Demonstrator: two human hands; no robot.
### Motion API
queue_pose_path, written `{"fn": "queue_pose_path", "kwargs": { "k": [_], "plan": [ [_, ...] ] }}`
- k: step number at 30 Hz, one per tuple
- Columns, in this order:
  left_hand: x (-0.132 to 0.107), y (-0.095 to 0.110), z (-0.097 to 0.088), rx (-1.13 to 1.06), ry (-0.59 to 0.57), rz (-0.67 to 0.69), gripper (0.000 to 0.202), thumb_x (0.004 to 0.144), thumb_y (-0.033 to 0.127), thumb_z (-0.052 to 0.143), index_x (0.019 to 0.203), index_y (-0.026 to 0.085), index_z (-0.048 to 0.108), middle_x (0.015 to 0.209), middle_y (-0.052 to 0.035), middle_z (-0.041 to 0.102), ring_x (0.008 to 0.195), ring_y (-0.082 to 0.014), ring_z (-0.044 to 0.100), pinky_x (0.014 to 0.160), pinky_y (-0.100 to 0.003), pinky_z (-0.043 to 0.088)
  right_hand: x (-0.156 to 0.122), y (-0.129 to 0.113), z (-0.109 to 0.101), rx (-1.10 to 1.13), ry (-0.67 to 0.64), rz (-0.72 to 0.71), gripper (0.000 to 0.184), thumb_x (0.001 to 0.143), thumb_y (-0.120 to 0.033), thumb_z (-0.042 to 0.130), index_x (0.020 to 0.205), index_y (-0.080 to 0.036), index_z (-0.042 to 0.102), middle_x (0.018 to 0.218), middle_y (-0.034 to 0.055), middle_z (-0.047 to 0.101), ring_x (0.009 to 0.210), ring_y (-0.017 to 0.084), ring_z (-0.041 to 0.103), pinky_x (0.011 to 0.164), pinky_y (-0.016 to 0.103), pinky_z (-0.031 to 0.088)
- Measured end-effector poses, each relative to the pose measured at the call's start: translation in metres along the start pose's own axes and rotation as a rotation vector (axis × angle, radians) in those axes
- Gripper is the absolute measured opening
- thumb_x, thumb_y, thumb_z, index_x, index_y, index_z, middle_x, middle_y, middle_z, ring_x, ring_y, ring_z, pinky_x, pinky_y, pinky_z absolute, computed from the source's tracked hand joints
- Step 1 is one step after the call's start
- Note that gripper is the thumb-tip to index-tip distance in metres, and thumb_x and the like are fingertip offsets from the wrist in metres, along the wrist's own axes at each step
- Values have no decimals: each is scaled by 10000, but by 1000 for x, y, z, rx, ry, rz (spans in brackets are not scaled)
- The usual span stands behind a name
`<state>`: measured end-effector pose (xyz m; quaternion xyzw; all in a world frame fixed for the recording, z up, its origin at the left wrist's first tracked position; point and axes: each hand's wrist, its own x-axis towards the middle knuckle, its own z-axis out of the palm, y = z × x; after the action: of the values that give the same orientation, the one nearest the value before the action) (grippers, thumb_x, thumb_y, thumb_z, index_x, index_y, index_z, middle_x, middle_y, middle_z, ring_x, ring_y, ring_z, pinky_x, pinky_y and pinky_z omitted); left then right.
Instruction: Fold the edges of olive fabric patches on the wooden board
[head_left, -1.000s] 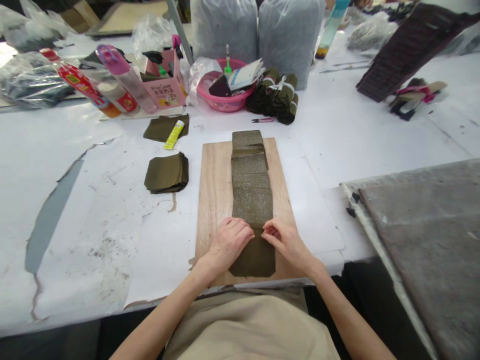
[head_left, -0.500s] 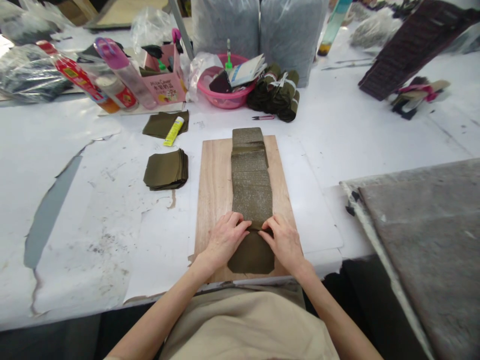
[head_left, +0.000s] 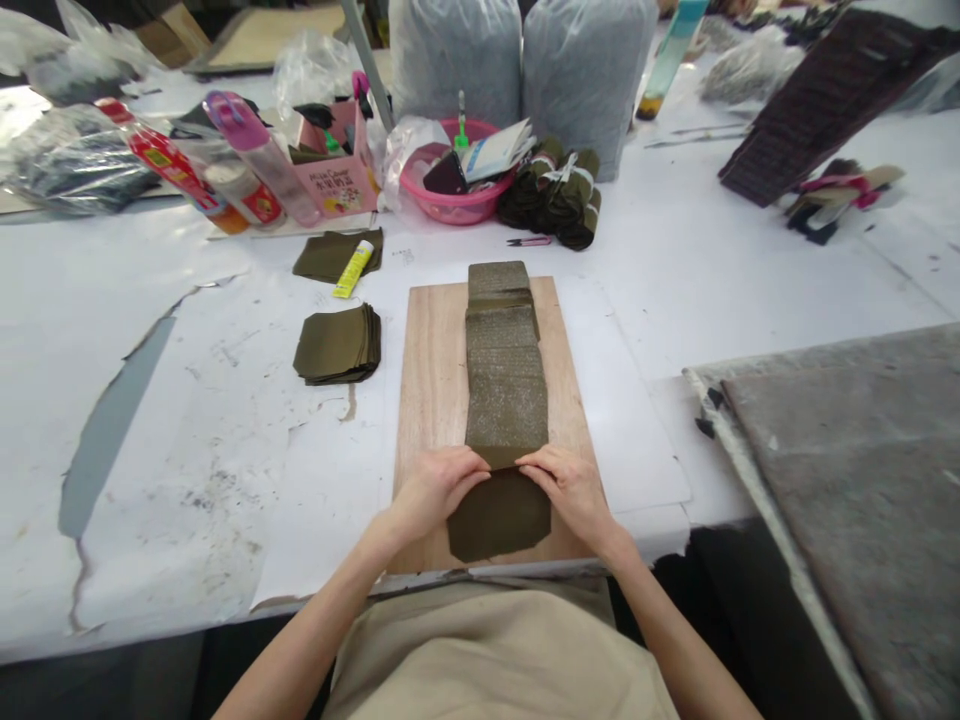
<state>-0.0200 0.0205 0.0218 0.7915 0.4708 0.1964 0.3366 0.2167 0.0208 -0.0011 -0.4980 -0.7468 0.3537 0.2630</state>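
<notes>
A wooden board (head_left: 435, 370) lies on the white table in front of me. A row of overlapping olive fabric pieces (head_left: 504, 360) runs down its middle. The nearest olive piece (head_left: 501, 518) lies smooth side up at the board's near end. My left hand (head_left: 433, 487) presses on its upper left corner with the fingers curled. At its upper right corner my right hand (head_left: 568, 484) presses the same way. Both sets of fingertips sit where this piece meets the row.
A stack of olive pieces (head_left: 337, 345) lies left of the board, with a yellow glue tube (head_left: 353, 269) on more pieces behind it. A pink bowl (head_left: 450, 200), a pink box (head_left: 337, 180), bottles, olive bundles (head_left: 553, 190) and small scissors (head_left: 525, 241) stand farther back. A grey mat (head_left: 855, 480) lies at right.
Both hands have slid slightly apart along the top edge of the nearest piece, which now lies a little further left and flatter. The view shifted slightly.
</notes>
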Motion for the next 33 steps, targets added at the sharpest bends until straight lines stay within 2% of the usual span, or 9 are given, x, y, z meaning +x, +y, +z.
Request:
{"fn": "queue_pose_path", "kwargs": {
  "k": [2, 5, 8, 11, 14, 20, 24, 29, 33],
  "plan": [
    [-11, -11, -14, -205, 109, -169, 239, 946, 360, 519, 888, 177, 661, 824, -17, 676, 754, -134, 611, 704, -233, 463, 0, 4, 1, 43, 14, 17, 183, 953, -310, 519, 944, -247, 691, 923, 5, 708, 868, 167, 655, 790, 310, 507],
    [-28, -38, -32, -386, 469, -433, 280, 893, 428, 568, 904, 155, 627, 753, -5, 650, 659, -119, 579, 606, -202, 433, 0, 5, 3, 48, 45, 61, 199, 963, -310, 496, 951, -241, 683, 943, 8, 711, 855, 167, 657, 792, 316, 510],
    [-40, -67, -39, -305, 670, -586, 332, 853, 458, 579, 958, 145, 615, 725, -1, 638, 632, -122, 570, 608, -209, 430, -2, -1, 4, 3, 72, 82, 169, 954, -300, 514, 944, -233, 669, 943, 12, 699, 864, 171, 648, 789, 317, 502],
    [-48, -82, -37, 8, 681, -645, 356, 847, 434, 563, 1071, 164, 621, 670, 27, 603, 595, -125, 551, 618, -225, 420, -4, -9, 4, -100, 81, 72, 127, 940, -285, 544, 961, -223, 654, 913, 14, 671, 831, 166, 631, 750, 305, 491],
    [-51, -83, -33, 179, 672, -634, 385, 878, 388, 526, 1207, 196, 579, 678, 41, 590, 583, -122, 549, 627, -230, 414, -2, -17, 6, -239, 88, 19, 141, 950, -264, 526, 1009, -220, 646, 943, 28, 637, 870, 169, 608, 775, 309, 479],
    [-51, -77, -33, 455, 581, -561, 260, 937, 311, 460, 1090, 203, 641, 914, -17, 640, 657, -119, 576, 622, -231, 395, 18, -24, 18, -401, 91, -54, 157, 915, -236, 578, 1052, -232, 652, 1005, 55, 593, 941, 203, 537, 799, 336, 469],
    [-55, -79, -36, 582, 581, -511, 257, 935, 341, 504, 1084, 193, 652, 979, -54, 610, 778, -166, 590, 649, -257, 414, 25, -23, 23, -433, 92, -59, 66, 885, -228, 621, 935, -235, 664, 946, 47, 585, 907, 202, 504, 772, 331, 453],
    [-49, -60, -34, 666, 698, -304, 199, 918, 268, 557, 1043, 172, 678, 1049, -108, 596, 995, -252, 540, 868, -395, 449, 24, -23, 24, -448, 117, -102, 20, 883, -220, 623, 867, -218, 633, 961, 47, 594, 941, 208, 488, 822, 346, 419],
    [-21, -28, -14, 401, 431, 3, 195, 929, 205, 545, 1101, 202, 636, 1026, -70, 613, 1017, -215, 541, 892, -369, 472, 24, -19, 25, -421, 107, -224, 79, 934, -186, 535, 902, -211, 603, 1014, 44, 629, 1029, 204, 496, 921, 370, 378]
  ]
}}
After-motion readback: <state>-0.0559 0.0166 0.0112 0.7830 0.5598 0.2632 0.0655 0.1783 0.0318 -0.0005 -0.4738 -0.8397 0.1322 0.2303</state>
